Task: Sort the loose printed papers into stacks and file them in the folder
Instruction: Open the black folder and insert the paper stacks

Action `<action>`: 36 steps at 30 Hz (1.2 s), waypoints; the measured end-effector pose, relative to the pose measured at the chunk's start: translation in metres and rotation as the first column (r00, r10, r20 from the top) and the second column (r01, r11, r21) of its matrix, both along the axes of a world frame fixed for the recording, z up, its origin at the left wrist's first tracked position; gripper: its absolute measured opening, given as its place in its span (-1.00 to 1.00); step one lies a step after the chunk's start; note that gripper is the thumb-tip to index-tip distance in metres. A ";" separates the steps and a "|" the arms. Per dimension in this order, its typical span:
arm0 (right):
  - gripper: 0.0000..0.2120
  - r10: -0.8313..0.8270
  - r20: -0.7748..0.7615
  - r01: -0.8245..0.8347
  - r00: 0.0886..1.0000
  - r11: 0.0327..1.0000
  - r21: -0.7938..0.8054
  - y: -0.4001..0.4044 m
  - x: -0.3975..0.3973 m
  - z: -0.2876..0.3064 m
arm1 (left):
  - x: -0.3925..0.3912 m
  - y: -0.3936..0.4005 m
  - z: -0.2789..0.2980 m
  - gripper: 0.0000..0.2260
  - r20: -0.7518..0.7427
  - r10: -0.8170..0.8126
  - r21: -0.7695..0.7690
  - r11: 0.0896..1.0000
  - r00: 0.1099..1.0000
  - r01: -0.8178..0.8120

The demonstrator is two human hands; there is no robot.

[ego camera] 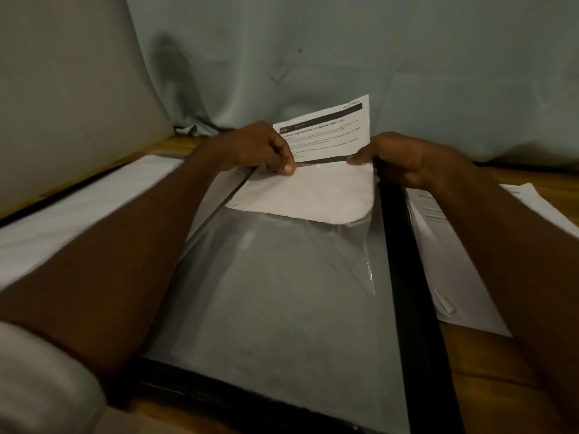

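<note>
On the left, a stack of white papers [84, 195] lies flat on the wooden table [488, 371], just beside the open black folder [407, 277].

The left hand [260, 148] has its fingers curled, thumb and forefinger pinching the mouth of the clear plastic sleeve [275, 292] at its upper left edge. It appears to hold that mouth apart.

At centre, the printed sheet [326, 133] stands partly inside the sleeve. Its headed upper part projects above the opening; its lower part shows pale through the plastic, with one lower corner curled.

The right hand [404, 161] is closed on the sheet's right edge at the sleeve mouth, thumb on the front. Whether it also grips the plastic cannot be told.

Further right, a second lot of printed papers [445, 245] lies on the table, touching the folder's edge.

Assessment: the sheet is light, thin and limp, and buckles if pushed from one point. The film is glossy and likely to cling. It is best held at both side edges near the opening and fed down evenly.
</note>
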State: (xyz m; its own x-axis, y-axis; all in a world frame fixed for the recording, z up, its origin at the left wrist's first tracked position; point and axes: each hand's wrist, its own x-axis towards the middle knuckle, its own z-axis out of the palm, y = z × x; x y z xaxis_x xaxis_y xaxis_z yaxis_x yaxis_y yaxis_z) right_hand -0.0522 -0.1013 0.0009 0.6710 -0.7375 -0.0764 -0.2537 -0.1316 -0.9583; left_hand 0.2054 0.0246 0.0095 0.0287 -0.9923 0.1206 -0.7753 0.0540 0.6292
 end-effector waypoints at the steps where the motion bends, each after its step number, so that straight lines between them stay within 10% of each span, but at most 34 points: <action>1: -0.59 0.004 0.000 -0.004 1.000 1.000 0.009 -0.001 -0.001 0.001 | -0.002 0.000 0.001 -0.81 -0.016 -0.005 0.001 1.000 1.000 0.005; 9: -0.77 -0.362 0.128 0.359 0.923 0.932 0.049 -0.002 0.014 -0.009 | -0.053 -0.014 0.004 -0.80 -0.045 -0.063 -0.066 0.996 0.997 0.060; 21: -0.78 -0.224 0.077 0.211 0.971 0.966 0.149 0.001 0.003 0.000 | -0.069 -0.020 -0.009 -0.87 -0.112 -0.042 -0.173 0.985 0.993 0.023; 36: -0.10 -0.168 0.213 0.166 0.963 0.986 0.027 0.005 -0.002 0.001 | -0.039 -0.018 -0.009 -0.95 -0.061 0.047 -0.184 0.981 0.997 -0.057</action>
State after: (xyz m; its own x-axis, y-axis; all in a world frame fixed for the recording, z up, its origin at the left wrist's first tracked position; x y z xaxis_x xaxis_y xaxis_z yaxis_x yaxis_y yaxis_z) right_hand -0.0547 -0.0962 0.0022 0.5401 -0.8402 0.0482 -0.0609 -0.0962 -0.9935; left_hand 0.1660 0.0067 0.0001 0.0914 -0.9497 0.2996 -0.7440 0.1348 0.6544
